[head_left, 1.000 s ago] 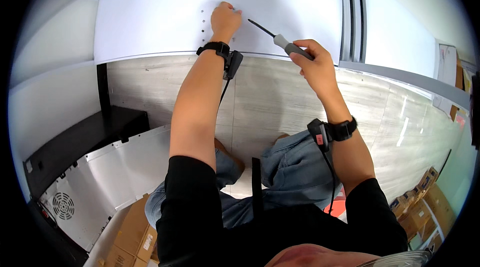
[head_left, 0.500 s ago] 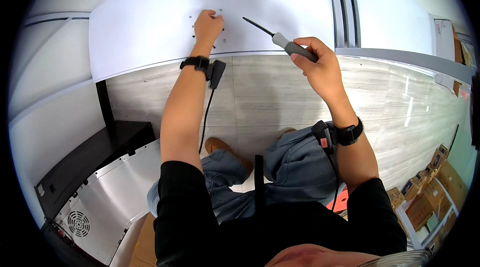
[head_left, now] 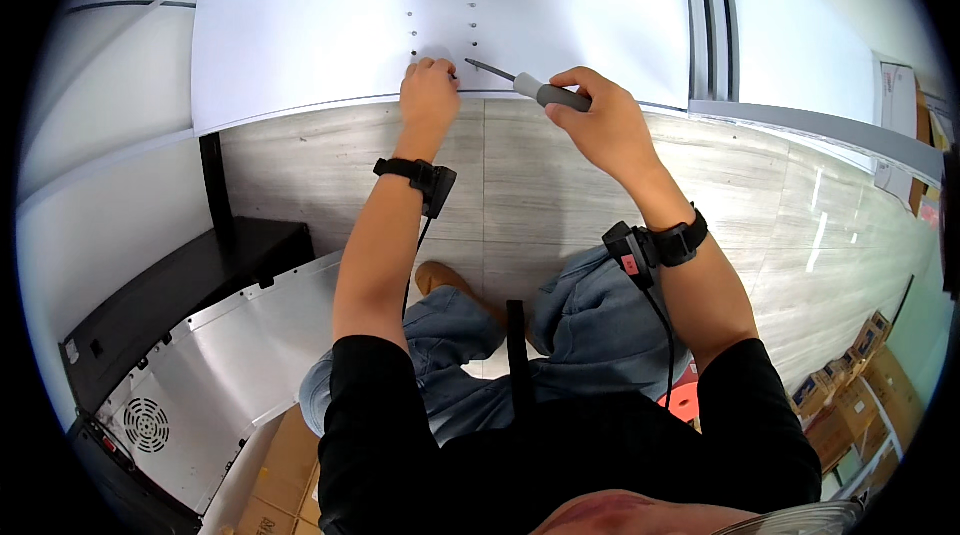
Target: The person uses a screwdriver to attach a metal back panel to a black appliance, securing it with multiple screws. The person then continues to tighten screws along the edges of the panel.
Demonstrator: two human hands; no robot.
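Note:
My right hand point(head_left: 605, 115) is wrapped round a screwdriver point(head_left: 530, 85) with a grey handle and dark shaft. Its tip points left, just above the white tabletop point(head_left: 300, 55) and close to the fingers of my left hand point(head_left: 430, 95). Those fingers are pinched together at the table's near edge, with a small dark piece that looks like a screw point(head_left: 452, 76) at their tips. Several small screws point(head_left: 474, 25) stand in two rows beyond my hands. My left fingers may hide part of the left row.
Grey posts point(head_left: 715, 25) divide the white surface at the right. A metal panel with a round vent point(head_left: 148, 425) lies at the lower left, beside a black casing point(head_left: 180, 295). Cardboard boxes point(head_left: 860, 395) stand at the lower right. Straps with cabled devices circle both my wrists.
My left hand has drawn back toward the near table edge, uncovering the screw rows. My right hand has brought the screwdriver left and nearer, its tip now beside my left fingers.

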